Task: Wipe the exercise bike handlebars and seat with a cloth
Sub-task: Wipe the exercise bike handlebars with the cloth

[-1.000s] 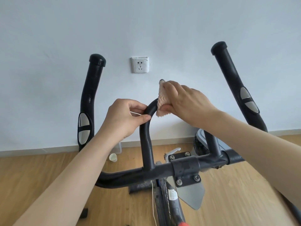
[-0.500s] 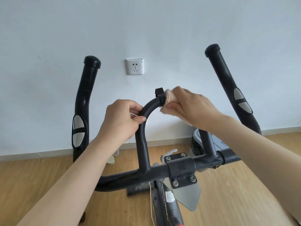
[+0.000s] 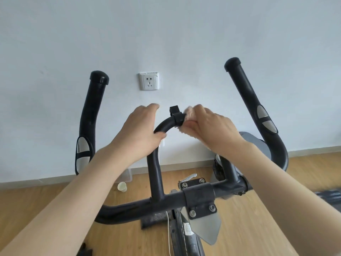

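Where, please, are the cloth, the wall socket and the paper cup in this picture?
cloth (image 3: 188, 114), head view, on its fluffy upper edge.
wall socket (image 3: 149, 81), head view, middle of its white faceplate.
paper cup (image 3: 122, 186), head view, on its side wall.

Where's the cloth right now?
In the head view, the cloth is bunched in the right hand, against the top of the handlebars' centre loop, just right of the small black clamp.

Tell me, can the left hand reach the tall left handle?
Probably yes. The left hand touches the middle loop bar, and only bare wall shows between it and the left handle.
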